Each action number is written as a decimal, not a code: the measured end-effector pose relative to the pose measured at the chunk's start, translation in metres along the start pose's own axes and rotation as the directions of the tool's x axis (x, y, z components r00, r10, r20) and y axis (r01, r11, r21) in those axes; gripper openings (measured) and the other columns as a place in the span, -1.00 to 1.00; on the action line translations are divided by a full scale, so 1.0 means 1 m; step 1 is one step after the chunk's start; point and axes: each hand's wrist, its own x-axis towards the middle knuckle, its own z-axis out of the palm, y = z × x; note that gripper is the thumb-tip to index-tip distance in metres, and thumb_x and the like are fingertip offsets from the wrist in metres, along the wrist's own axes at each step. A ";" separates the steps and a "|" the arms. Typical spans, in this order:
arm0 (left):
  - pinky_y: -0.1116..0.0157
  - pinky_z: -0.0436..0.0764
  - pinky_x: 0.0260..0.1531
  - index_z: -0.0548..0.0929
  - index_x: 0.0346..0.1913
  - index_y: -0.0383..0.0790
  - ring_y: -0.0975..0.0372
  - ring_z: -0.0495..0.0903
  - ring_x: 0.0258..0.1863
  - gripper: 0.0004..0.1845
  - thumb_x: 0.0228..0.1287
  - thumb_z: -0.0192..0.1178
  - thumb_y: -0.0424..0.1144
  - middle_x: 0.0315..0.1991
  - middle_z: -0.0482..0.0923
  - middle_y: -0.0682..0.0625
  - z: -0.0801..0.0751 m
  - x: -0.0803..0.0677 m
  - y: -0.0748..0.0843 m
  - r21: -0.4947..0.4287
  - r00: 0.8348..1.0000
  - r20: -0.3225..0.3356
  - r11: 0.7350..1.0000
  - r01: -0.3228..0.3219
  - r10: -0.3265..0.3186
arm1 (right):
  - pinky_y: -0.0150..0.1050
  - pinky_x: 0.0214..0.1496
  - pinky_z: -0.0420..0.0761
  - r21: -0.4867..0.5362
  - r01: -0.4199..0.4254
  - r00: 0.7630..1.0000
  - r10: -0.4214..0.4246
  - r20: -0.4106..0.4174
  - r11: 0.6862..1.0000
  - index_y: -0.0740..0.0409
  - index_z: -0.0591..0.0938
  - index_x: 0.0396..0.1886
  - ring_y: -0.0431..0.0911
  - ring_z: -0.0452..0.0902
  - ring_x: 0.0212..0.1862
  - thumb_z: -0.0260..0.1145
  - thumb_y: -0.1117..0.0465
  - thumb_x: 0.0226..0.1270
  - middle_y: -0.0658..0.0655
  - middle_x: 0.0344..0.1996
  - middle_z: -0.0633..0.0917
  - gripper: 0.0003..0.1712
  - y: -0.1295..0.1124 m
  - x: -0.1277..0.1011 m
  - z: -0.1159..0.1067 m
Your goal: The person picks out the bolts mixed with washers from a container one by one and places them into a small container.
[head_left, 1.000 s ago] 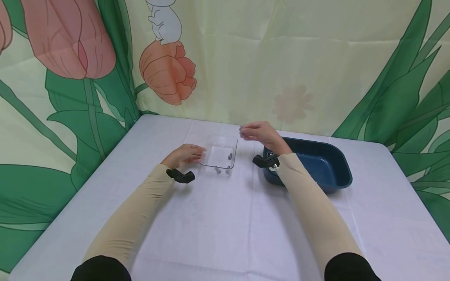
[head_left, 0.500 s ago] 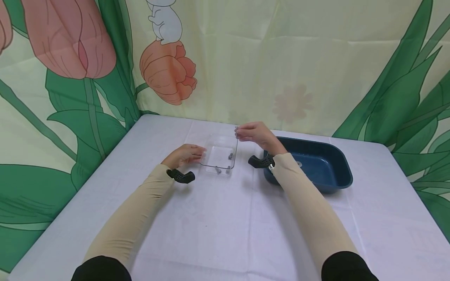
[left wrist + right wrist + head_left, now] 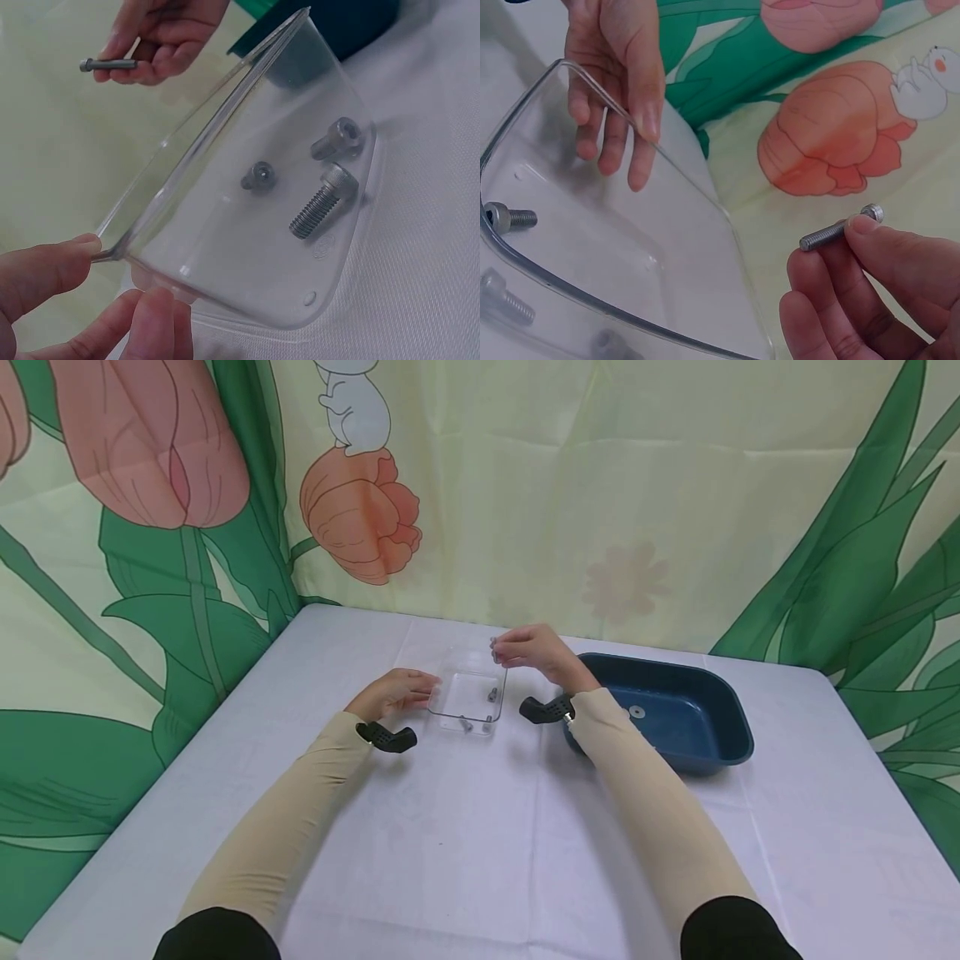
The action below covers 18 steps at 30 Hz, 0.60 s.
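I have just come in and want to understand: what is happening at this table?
A person's right hand pinches a metal screw, held up near a clear container that the left hand holds by its rim. Three more screws lie in the container. To its right stands a blue tub with a small, pale round piece inside.

Four socket-head screws (image 3: 326, 201): three in one clear plastic box (image 3: 244, 266), one in the right hand (image 3: 536, 652). Two hands, counting the left hand (image 3: 390, 693). Two black wrist cameras (image 3: 387, 737), two beige sleeves (image 3: 273, 827), one blue basin (image 3: 697, 718) showing one small pale disc (image 3: 637, 712), one bench (image 3: 450, 868).
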 end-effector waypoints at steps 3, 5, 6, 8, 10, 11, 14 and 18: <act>0.23 0.40 0.27 0.37 0.29 -0.35 0.10 0.38 0.21 -0.52 0.39 0.06 -0.20 0.27 0.34 -0.17 0.000 0.000 0.000 0.004 1.000 -0.003 1.000 0.004 -0.004 | -0.19 0.06 0.62 -0.021 -0.014 1.000 0.014 -0.001 1.000 0.41 0.58 0.01 -0.12 0.64 -0.24 0.26 0.29 0.28 0.00 -0.38 0.68 -0.65 -0.001 0.002 0.003; 0.23 0.39 0.28 0.37 0.29 -0.35 0.09 0.37 0.23 -0.52 0.39 0.06 -0.20 0.28 0.34 -0.18 0.000 -0.001 0.000 0.010 1.000 -0.004 1.000 0.003 -0.003 | -0.21 0.03 0.63 -0.033 -0.023 1.000 0.023 -0.007 0.999 0.40 0.59 -0.01 -0.14 0.63 -0.27 0.26 0.30 0.28 0.00 -0.40 0.68 -0.66 0.000 0.003 0.004; 0.23 0.39 0.28 0.36 0.29 -0.36 0.08 0.36 0.24 -0.52 0.39 0.05 -0.20 0.29 0.33 -0.18 0.000 -0.001 0.000 0.010 1.000 -0.001 1.000 0.002 -0.002 | -0.21 0.02 0.64 -0.041 -0.026 1.000 0.025 -0.011 0.999 0.40 0.60 -0.02 -0.16 0.63 -0.28 0.26 0.30 0.28 0.00 -0.40 0.68 -0.67 0.000 0.004 0.005; 0.23 0.39 0.28 0.35 0.30 -0.36 0.09 0.36 0.24 -0.52 0.40 0.04 -0.21 0.29 0.33 -0.19 0.000 0.000 0.000 0.006 1.000 -0.003 1.000 0.005 -0.005 | -0.23 -0.01 0.65 -0.059 -0.032 0.999 0.031 -0.019 0.998 0.39 0.61 -0.03 -0.19 0.61 -0.31 0.27 0.31 0.28 0.02 -0.40 0.68 -0.68 0.000 0.005 0.007; 0.26 0.42 0.25 0.35 0.30 -0.36 0.10 0.37 0.22 -0.52 0.40 0.04 -0.22 0.29 0.33 -0.19 0.000 0.000 0.000 0.005 1.000 -0.008 1.000 0.009 -0.009 | -0.22 -0.01 0.65 -0.090 -0.037 0.999 0.035 -0.024 0.995 0.39 0.61 -0.02 -0.19 0.60 -0.31 0.26 0.31 0.28 0.05 -0.37 0.68 -0.68 0.000 0.006 0.008; 0.27 0.44 0.24 0.35 0.30 -0.36 0.11 0.38 0.22 -0.52 0.40 0.04 -0.22 0.29 0.33 -0.18 0.000 0.001 0.000 0.002 1.000 -0.010 1.000 0.012 -0.012 | -0.22 -0.01 0.65 -0.107 -0.040 0.999 0.038 -0.026 0.993 0.39 0.61 -0.02 -0.18 0.60 -0.30 0.26 0.30 0.28 0.07 -0.35 0.69 -0.68 0.000 0.006 0.009; 0.33 0.50 0.15 0.37 0.29 -0.34 0.12 0.39 0.20 -0.53 0.40 0.05 -0.21 0.27 0.35 -0.17 0.001 0.002 0.001 0.003 1.000 -0.020 1.000 0.023 -0.023 | -0.19 0.02 0.64 -0.147 -0.061 0.998 0.057 -0.030 0.987 0.39 0.60 0.00 -0.08 0.62 -0.22 0.25 0.28 0.29 0.13 -0.28 0.70 -0.67 0.000 0.007 0.011; 0.39 0.54 0.07 0.38 0.28 -0.32 0.13 0.39 0.19 -0.53 0.39 0.06 -0.20 0.25 0.37 -0.16 0.000 0.002 0.001 0.012 0.999 -0.025 0.999 0.031 -0.030 | -0.16 0.05 0.62 -0.170 -0.092 0.996 0.086 -0.038 0.981 0.36 0.61 0.00 0.08 0.61 -0.08 0.26 0.25 0.29 0.21 -0.21 0.69 -0.66 0.000 0.009 0.013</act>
